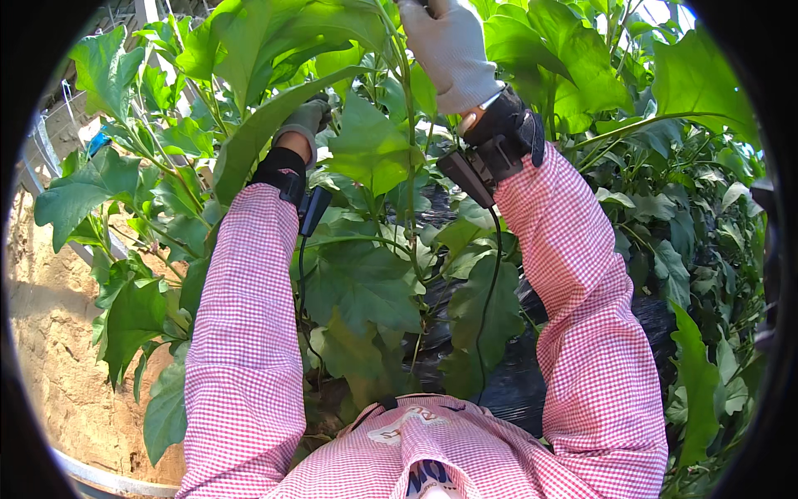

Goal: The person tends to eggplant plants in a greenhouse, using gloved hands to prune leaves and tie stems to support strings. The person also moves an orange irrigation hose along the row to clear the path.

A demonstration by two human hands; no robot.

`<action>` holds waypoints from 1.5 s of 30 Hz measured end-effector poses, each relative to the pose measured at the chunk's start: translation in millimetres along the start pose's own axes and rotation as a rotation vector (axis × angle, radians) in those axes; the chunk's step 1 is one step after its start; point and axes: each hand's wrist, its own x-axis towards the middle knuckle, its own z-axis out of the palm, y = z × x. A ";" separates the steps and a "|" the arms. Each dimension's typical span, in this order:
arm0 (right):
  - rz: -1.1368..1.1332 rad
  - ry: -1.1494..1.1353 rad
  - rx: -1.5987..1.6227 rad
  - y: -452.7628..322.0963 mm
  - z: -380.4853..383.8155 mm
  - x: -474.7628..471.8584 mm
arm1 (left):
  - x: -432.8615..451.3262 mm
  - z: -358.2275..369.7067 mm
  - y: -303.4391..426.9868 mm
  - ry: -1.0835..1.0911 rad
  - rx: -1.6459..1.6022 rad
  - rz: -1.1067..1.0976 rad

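My right hand (452, 56) wears a pale knitted work glove and is raised at the top of the view. Its fingertips are cut off by the upper edge, with something dark partly showing between them. Just left of it runs a tall green stem (408, 118) of what looks like an eggplant plant. My left hand (310, 118), in a grey glove with dark fingertips, reaches in among the foliage. A large leaf (265, 128) covers part of that hand, and what its fingers touch is hidden. Between my forearms hangs a broad lobed leaf (371, 146).
Both wrists carry black straps with small devices; cables (491, 299) hang from them. Black plastic film (511, 368) covers the ground beneath the plants. Dense foliage (661, 206) fills the right side. At left stands an earthen wall (68, 349), with a pale pipe (118, 481) low down.
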 end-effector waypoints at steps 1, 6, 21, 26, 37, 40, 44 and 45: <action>0.014 -0.069 0.042 5.7 5.6 -4.1 | 5.5 -4.8 -7.7 0.057 0.081 -0.001; 0.330 -0.752 -0.495 45.3 48.4 -34.2 | 19.0 -16.6 -36.2 0.097 0.187 -0.088; 0.431 -1.742 -0.388 34.4 60.5 -167.6 | 22.3 28.1 -83.1 -0.217 0.169 -0.137; 0.559 -1.700 -0.351 48.3 65.2 -141.2 | 21.1 30.8 -93.1 -0.233 0.199 -0.260; 0.516 -0.233 -0.467 102.9 103.3 -77.7 | 48.2 6.3 -149.0 -0.211 0.108 -0.306; -0.147 -1.039 -1.275 131.9 109.2 -48.7 | 15.9 -6.1 -136.4 -0.291 -0.395 -0.426; 0.534 -0.610 -0.512 156.0 115.5 -39.1 | -8.8 -20.8 -123.2 -0.159 -0.408 -0.529; 0.746 -0.514 -0.232 160.0 115.4 -41.8 | -9.1 -24.0 -119.5 -0.109 -0.426 -0.569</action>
